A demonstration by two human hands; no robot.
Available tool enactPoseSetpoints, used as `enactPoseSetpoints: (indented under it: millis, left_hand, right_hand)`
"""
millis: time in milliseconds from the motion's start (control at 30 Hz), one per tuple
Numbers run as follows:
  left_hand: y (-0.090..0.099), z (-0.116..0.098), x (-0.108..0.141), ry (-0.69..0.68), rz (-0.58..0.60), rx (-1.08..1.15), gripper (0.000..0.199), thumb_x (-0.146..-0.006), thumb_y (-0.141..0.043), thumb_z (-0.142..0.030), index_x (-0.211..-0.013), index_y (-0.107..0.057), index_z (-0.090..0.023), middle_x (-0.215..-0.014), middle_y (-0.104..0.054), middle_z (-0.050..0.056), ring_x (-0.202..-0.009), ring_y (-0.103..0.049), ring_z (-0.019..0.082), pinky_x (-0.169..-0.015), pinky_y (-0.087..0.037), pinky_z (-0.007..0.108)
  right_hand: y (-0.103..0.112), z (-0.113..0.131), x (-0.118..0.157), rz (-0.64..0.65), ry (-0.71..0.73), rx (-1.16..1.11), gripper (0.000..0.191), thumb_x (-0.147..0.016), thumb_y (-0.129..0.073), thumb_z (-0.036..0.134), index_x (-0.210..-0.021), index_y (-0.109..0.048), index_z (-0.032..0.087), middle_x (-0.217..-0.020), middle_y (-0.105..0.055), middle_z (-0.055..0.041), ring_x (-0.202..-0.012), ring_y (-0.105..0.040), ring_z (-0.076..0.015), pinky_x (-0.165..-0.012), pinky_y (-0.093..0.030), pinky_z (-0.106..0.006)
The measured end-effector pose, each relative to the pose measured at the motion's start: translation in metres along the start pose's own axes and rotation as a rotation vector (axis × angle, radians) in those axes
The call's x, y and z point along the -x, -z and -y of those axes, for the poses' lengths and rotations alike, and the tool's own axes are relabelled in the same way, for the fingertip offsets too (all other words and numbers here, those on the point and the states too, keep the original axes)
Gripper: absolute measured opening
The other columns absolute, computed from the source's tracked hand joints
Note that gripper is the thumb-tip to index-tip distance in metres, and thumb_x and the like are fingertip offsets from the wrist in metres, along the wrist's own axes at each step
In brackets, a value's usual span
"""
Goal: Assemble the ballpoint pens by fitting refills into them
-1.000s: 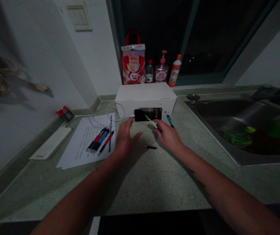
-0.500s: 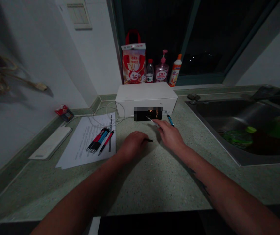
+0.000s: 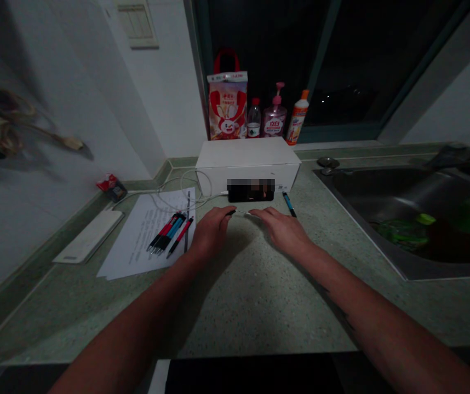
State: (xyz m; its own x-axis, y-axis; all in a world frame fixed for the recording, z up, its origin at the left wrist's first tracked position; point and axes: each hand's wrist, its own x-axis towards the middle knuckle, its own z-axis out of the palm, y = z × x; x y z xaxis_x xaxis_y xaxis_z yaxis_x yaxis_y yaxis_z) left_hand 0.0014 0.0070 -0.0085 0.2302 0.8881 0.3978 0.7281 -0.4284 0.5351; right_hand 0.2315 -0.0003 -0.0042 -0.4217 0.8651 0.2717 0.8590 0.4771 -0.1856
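Note:
My left hand (image 3: 212, 229) is closed in a pinch on a short black pen part (image 3: 230, 213). My right hand (image 3: 280, 227) pinches a thin, pale pen refill (image 3: 242, 212) whose far end points left. The two pieces meet or nearly meet in the gap between my fingertips, a little above the counter; I cannot tell whether one sits inside the other. A blue and black pen (image 3: 289, 204) lies just beyond my right hand. Left of my left hand, several red, blue and black pens (image 3: 168, 232) lie on printed paper sheets (image 3: 130, 241).
A phone (image 3: 251, 192) leans on a white box (image 3: 247, 156), with a white cable (image 3: 210, 200) plugged in. A white power bank-like slab (image 3: 89, 235) lies at left. Bottles (image 3: 275, 120) and a red bag (image 3: 227, 106) stand behind. At right is a steel sink (image 3: 358, 219).
My left hand has moved up and slightly left, raising the black pen part. My right hand has turned the refill from slanting to nearly level, bringing its end to the black part.

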Motion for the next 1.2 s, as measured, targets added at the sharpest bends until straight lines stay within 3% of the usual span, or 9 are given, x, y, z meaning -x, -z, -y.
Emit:
enactPoseSetpoints:
  millis: [167,333,467,733,933,1067,1200]
  left_hand:
    - [0.001,0.001,-0.002,-0.049,0.061,-0.033,0.035,-0.1,-0.042,-0.02,-0.122,-0.069,-0.022,-0.116,-0.072,0.007,-0.109,-0.065,0.023,-0.098,-0.049,0.039]
    - [0.0,0.004,-0.002,-0.149,0.148,-0.151,0.034,-0.096,-0.047,-0.016,-0.116,-0.073,-0.023,-0.106,-0.073,0.006,-0.102,-0.065,0.025,-0.094,-0.05,0.042]
    - [-0.005,0.005,0.001,-0.164,0.173,-0.04,0.03,-0.095,-0.052,-0.017,-0.113,-0.074,-0.024,-0.104,-0.075,0.005,-0.098,-0.067,0.023,-0.09,-0.052,0.038]
    - [-0.01,0.0,0.005,-0.025,0.158,0.185,0.021,-0.091,-0.062,-0.017,-0.104,-0.076,-0.023,-0.1,-0.078,0.004,-0.094,-0.071,0.021,-0.089,-0.055,0.035]
    - [-0.008,-0.001,0.004,-0.061,0.114,0.186,0.02,-0.087,-0.064,-0.015,-0.099,-0.077,-0.024,-0.098,-0.078,0.003,-0.091,-0.071,0.021,-0.088,-0.055,0.037]
    - [-0.007,-0.003,0.004,-0.102,0.108,0.173,0.019,-0.085,-0.065,-0.014,-0.095,-0.077,-0.025,-0.093,-0.077,0.003,-0.09,-0.07,0.021,-0.087,-0.055,0.038]
    - [-0.01,-0.003,0.005,-0.069,0.084,0.19,0.019,-0.085,-0.064,-0.012,-0.094,-0.077,-0.022,-0.091,-0.077,0.004,-0.086,-0.07,0.021,-0.082,-0.056,0.038]
  right_hand:
    - [-0.006,-0.004,0.0,0.007,0.034,0.007,0.064,-0.086,-0.047,0.001,-0.141,-0.056,0.033,-0.115,-0.069,-0.0057,-0.085,-0.066,-0.0206,-0.066,-0.046,-0.031]
    - [-0.008,-0.006,0.001,-0.003,0.056,-0.007,0.056,-0.09,-0.049,0.005,-0.134,-0.063,0.037,-0.111,-0.07,-0.0047,-0.085,-0.067,-0.0208,-0.069,-0.048,-0.032]
    - [-0.009,-0.002,0.002,-0.006,0.093,-0.091,0.056,-0.09,-0.048,0.005,-0.136,-0.062,0.035,-0.113,-0.072,-0.0046,-0.092,-0.068,-0.0226,-0.076,-0.052,-0.034]
    - [-0.009,0.006,0.0,-0.006,0.078,-0.258,0.026,-0.098,-0.051,0.015,-0.116,-0.068,0.023,-0.11,-0.073,-0.0068,-0.101,-0.069,-0.0223,-0.087,-0.052,-0.036]
    - [-0.009,0.003,0.0,-0.019,0.105,-0.304,0.024,-0.101,-0.052,0.023,-0.117,-0.069,0.024,-0.106,-0.072,-0.0066,-0.099,-0.068,-0.0218,-0.085,-0.051,-0.035]
    - [-0.011,0.006,-0.001,0.046,0.058,-0.281,0.025,-0.103,-0.048,0.027,-0.112,-0.071,0.023,-0.104,-0.075,-0.0071,-0.097,-0.07,-0.0233,-0.083,-0.052,-0.036]
    - [-0.012,0.01,0.0,0.03,-0.001,-0.314,0.02,-0.101,-0.052,0.028,-0.112,-0.069,0.024,-0.106,-0.076,-0.0056,-0.094,-0.07,-0.0222,-0.079,-0.051,-0.034]
